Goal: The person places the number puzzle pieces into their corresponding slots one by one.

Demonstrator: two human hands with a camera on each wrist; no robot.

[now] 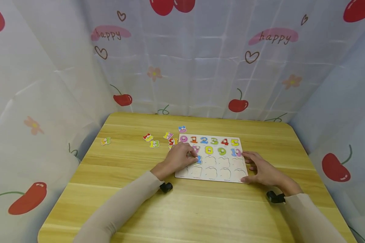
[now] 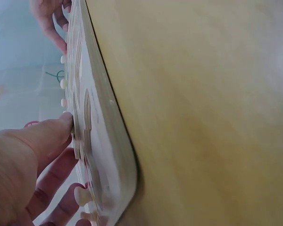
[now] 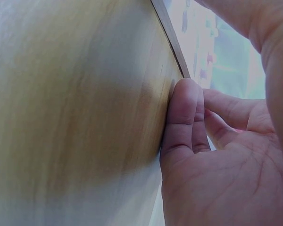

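A white wooden number puzzle board (image 1: 211,182) lies on the table, its upper slots filled with coloured knobbed numbers and its lower ones bare. Over its left part, my left hand (image 1: 177,157) pinches a blue number piece (image 1: 199,160) between thumb and fingers; the hand hides part of the piece and nearby slots. Close up in the left wrist view, the thumb (image 2: 49,134) sits at the piece, low against the board face. My right hand (image 1: 264,170) rests at the board's right edge, thumb near the lower corner and fingers farther up, fairly straight.
Loose number pieces lie left of the board, among them a green-yellow 13 (image 1: 154,144), a red-yellow one (image 1: 147,137) and a yellow-purple 17 (image 1: 168,135). A blue-pink piece (image 1: 182,129) lies behind the board. Another piece (image 1: 105,141) is far left on the wooden table (image 1: 188,212).
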